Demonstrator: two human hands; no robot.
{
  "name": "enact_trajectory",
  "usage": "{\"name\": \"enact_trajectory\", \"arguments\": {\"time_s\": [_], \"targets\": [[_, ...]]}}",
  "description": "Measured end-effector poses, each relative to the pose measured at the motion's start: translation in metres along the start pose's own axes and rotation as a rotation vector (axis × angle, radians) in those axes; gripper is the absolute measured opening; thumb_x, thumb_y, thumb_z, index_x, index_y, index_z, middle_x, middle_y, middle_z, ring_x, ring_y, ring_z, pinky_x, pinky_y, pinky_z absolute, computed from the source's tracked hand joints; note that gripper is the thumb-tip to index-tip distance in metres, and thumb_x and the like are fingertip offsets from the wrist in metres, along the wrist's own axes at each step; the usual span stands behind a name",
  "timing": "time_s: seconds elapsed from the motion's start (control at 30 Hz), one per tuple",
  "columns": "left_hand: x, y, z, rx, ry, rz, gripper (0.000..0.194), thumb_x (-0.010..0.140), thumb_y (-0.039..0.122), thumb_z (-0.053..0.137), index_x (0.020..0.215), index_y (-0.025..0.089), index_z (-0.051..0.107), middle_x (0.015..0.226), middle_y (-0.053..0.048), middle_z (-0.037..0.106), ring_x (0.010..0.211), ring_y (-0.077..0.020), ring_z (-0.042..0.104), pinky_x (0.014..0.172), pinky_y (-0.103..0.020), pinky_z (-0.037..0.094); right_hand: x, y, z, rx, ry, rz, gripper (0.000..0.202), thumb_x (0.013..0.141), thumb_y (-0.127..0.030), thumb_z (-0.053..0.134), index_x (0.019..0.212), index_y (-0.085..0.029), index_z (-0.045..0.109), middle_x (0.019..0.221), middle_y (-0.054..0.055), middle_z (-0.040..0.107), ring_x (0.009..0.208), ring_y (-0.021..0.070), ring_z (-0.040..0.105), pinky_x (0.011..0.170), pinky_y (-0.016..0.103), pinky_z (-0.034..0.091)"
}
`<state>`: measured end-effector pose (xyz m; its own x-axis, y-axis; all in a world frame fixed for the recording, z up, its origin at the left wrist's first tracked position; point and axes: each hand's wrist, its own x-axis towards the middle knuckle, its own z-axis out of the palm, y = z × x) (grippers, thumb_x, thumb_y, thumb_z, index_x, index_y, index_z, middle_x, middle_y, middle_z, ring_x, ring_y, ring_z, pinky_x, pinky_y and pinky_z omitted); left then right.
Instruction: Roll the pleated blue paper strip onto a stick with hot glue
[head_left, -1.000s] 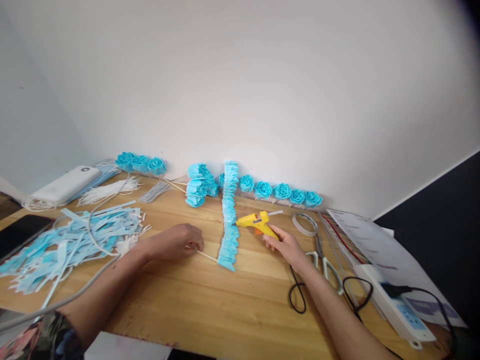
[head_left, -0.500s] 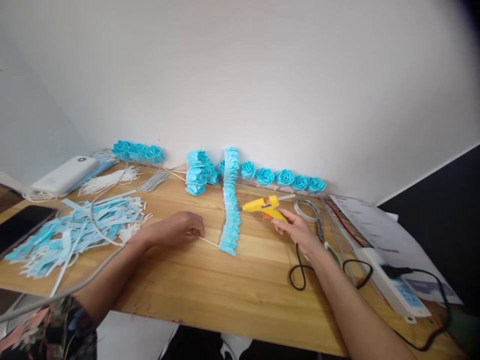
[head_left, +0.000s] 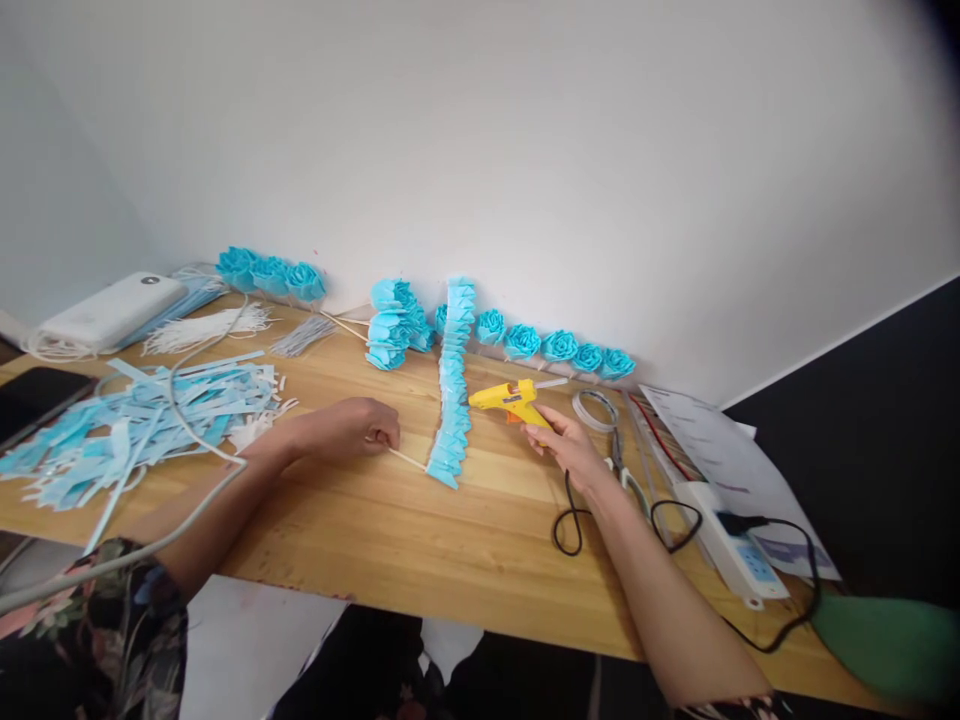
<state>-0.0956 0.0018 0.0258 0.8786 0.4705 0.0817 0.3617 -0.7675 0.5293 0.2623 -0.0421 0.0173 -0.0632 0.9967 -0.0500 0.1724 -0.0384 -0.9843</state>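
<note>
Between the fingers of my left hand (head_left: 352, 428) is a thin pale stick (head_left: 409, 458), its far end touching the near end of a blue pleated strip (head_left: 453, 385). That strip runs away from me across the table toward the wall. My right hand (head_left: 564, 445) is wrapped round the handle of a yellow glue gun (head_left: 510, 400), with a glue stick poking out of its back. The gun's nozzle points left, at or very near the strip's right edge; I cannot tell whether it touches.
Blue paper flowers (head_left: 559, 346) line the wall, with a flower cluster (head_left: 394, 325) behind the strip. Blue strip scraps (head_left: 150, 425), a phone (head_left: 37, 400) and a white power bank (head_left: 112, 312) lie left. Scissors (head_left: 634, 485), tape rolls (head_left: 596, 410) and a power strip (head_left: 739, 550) are right.
The whole view has shifted slightly, with the things appearing higher and further left. Both hands keep their holds, and the glue gun stays beside the strip.
</note>
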Motion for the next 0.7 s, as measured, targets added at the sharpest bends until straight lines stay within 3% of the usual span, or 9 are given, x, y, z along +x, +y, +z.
{"name": "enact_trajectory", "arguments": {"time_s": [0.37,0.7], "targets": [[0.0000,-0.0028,0.0025,0.008,0.012,0.024,0.026,0.076,0.000,0.050,0.083,0.016,0.069,0.080,-0.002,0.067,0.074,-0.0112,0.059,0.067,-0.020,0.039,0.0009,0.0071,0.0013,0.005,-0.008,-0.020,0.049,0.074,-0.040,0.071,0.117,-0.016,0.067,0.071,0.001,0.060,0.058,0.0112,0.044,0.054,0.026,0.034],[-0.0009,0.0008,0.0016,-0.014,0.031,0.019,0.023,0.077,0.002,0.051,0.081,0.016,0.070,0.080,-0.002,0.066,0.073,-0.0110,0.058,0.067,-0.020,0.040,0.0010,0.0053,0.0062,-0.173,0.057,0.043,0.062,0.072,-0.042,0.070,0.125,-0.011,0.061,0.060,-0.004,0.050,0.052,0.0103,0.037,0.051,0.026,0.028]]}}
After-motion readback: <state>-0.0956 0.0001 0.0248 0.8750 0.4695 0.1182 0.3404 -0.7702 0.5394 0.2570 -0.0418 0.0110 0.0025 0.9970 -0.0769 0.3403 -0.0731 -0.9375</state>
